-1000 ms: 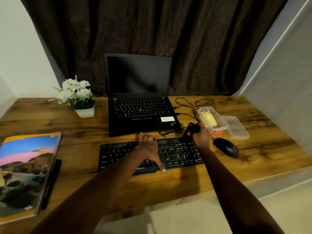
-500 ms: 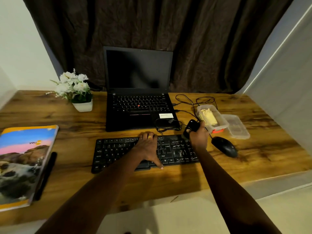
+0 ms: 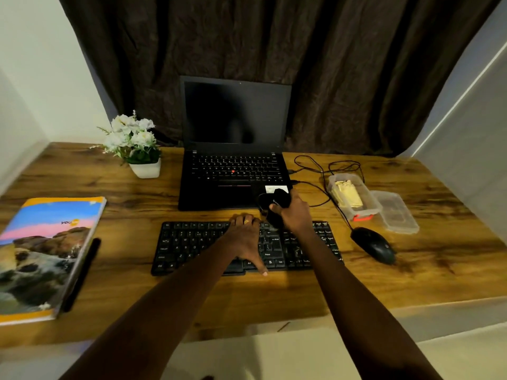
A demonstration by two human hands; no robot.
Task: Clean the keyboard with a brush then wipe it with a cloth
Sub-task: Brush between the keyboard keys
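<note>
A black keyboard (image 3: 192, 245) lies flat on the wooden desk (image 3: 137, 292) in front of the laptop. My left hand (image 3: 245, 242) rests spread across its middle, fingers at the top row and thumb at the front edge. My right hand (image 3: 295, 215) is closed around a black brush (image 3: 277, 208), which stands tilted with its lower end touching the keyboard's top row just right of my left hand. A folded yellow cloth (image 3: 347, 193) lies in a clear plastic box (image 3: 370, 207) at the right.
An open black laptop (image 3: 233, 149) stands behind the keyboard. A black mouse (image 3: 374, 244) and its cable lie to the right, beside the box's lid (image 3: 397, 212). A white flower pot (image 3: 140, 149) and a colourful book (image 3: 44, 253) with a black pen (image 3: 82, 272) sit at the left.
My right hand has carried the brush leftward from the keyboard's right end to its upper middle. My left hand has stayed on the keys. The camera has shifted slightly.
</note>
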